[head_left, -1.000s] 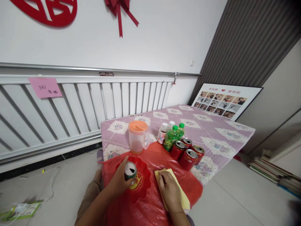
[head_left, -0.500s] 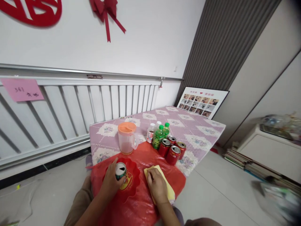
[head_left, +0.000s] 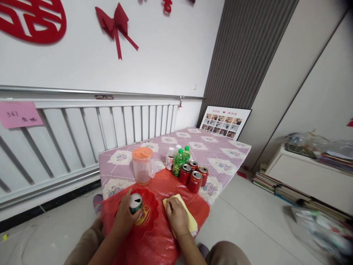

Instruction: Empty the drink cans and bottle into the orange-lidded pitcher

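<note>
- Opened drink can is held upright in the left hand, whose fingers are wrapped around its side; the can stands over the red scalloped plate, at the plate's left part.
- Yellow cloth is pressed flat under the right hand, palm down with the fingers laid out on it; nothing is gripped, and the cloth lies just to the right of the plate.
- Both plate and cloth are carried on a red plastic sheet spread over the near end of the table, which is covered in a purple patterned cloth.
- Beyond the can, an orange-lidded pitcher is seen upright at the far edge of the red sheet, apart from the left hand.
- Beyond the right hand, four red cans are grouped closely, with green-capped bottles and a small white-capped bottle just behind them.
- A white slatted panel is seen behind the table, and a framed photo collage is leaned against the wall at the far right end.
</note>
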The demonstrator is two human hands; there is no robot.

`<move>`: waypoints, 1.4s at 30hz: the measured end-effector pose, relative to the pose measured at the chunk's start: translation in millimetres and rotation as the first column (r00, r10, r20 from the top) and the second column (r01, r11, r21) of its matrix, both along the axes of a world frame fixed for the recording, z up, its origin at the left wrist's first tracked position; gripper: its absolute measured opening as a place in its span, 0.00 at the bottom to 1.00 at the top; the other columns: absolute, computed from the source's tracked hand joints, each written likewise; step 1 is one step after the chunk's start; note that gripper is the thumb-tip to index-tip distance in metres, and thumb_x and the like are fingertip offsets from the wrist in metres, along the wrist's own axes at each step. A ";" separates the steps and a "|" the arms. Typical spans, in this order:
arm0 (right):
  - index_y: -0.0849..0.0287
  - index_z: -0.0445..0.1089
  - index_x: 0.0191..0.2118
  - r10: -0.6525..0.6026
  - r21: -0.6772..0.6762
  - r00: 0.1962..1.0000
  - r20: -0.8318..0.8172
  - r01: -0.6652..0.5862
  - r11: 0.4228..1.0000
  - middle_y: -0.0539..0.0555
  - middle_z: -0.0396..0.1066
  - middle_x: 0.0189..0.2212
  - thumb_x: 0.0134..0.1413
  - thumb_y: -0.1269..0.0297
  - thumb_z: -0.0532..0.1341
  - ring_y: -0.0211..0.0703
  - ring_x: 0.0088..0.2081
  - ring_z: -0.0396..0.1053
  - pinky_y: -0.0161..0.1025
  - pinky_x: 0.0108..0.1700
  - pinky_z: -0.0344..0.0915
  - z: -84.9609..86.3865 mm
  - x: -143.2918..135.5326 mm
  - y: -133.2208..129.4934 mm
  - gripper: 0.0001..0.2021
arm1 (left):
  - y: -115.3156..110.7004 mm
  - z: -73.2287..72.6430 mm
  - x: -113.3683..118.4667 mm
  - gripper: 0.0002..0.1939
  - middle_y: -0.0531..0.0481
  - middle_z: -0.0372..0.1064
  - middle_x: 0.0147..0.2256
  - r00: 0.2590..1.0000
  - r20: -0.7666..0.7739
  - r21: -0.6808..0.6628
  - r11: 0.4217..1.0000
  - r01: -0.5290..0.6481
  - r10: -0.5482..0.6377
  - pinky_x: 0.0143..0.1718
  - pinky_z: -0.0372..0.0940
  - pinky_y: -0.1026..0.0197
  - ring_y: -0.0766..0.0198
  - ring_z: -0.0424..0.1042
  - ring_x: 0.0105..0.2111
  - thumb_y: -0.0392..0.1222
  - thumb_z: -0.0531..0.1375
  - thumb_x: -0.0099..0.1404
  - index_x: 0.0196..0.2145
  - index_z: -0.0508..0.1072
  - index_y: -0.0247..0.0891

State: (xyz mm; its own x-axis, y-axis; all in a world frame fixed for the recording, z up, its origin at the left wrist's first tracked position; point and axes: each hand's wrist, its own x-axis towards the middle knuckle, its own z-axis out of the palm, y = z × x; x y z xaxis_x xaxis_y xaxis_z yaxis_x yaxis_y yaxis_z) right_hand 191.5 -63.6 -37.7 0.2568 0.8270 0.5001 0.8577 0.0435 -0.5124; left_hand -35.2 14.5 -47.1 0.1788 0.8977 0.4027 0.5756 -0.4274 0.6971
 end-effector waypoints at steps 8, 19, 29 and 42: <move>0.57 0.72 0.34 -0.005 0.021 1.000 -0.009 0.005 1.000 0.56 0.73 0.33 0.63 0.63 0.51 0.43 0.37 0.70 0.37 0.41 0.65 1.6 -0.7 -0.8 0.13 | -1.0 0.0 0.8 0.38 0.40 0.63 0.56 1.000 -0.006 -0.037 0.999 -0.010 0.010 0.59 0.59 0.48 0.50 0.63 0.57 0.39 0.62 0.53 0.60 0.54 0.36; 0.56 0.71 0.35 0.003 0.000 1.000 -0.001 -0.003 1.000 0.55 0.74 0.33 0.61 0.66 0.53 0.45 0.37 0.71 0.38 0.42 0.66 1.7 -0.6 0.1 0.10 | -0.5 -4.9 -0.3 0.37 0.41 0.63 0.55 1.000 -0.010 -0.041 0.999 -0.030 0.029 0.59 0.59 0.47 0.49 0.63 0.57 0.40 0.61 0.53 0.59 0.55 0.39; 0.56 0.71 0.35 0.007 -0.027 1.000 0.016 -0.006 1.000 0.55 0.74 0.34 0.60 0.67 0.54 0.45 0.38 0.71 0.40 0.43 0.67 -2.2 -1.6 4.3 0.09 | 0.7 3.4 -0.7 0.39 0.39 0.64 0.52 0.998 -0.063 -0.058 0.998 0.027 -0.030 0.57 0.61 0.46 0.48 0.65 0.54 0.41 0.60 0.55 0.62 0.50 0.35; 0.56 0.71 0.34 0.005 -0.050 0.998 0.059 -0.002 0.999 0.56 0.74 0.34 0.61 0.65 0.53 0.45 0.38 0.72 0.41 0.44 0.68 -3.2 -4.8 8.1 0.10 | 32.8 21.8 -39.6 0.45 0.41 0.53 0.64 0.886 0.009 -0.254 0.856 0.450 -0.464 0.65 0.50 0.45 0.47 0.55 0.63 0.37 0.63 0.50 0.64 0.50 0.39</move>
State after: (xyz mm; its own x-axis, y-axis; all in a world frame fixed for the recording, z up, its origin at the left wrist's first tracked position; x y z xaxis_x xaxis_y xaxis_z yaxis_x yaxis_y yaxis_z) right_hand 186.7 -55.6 -40.9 0.2248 0.8523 0.4723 0.8863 0.0226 -0.4626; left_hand -74.8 47.3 -25.4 0.6070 0.7777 0.1634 0.3943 -0.4733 0.7877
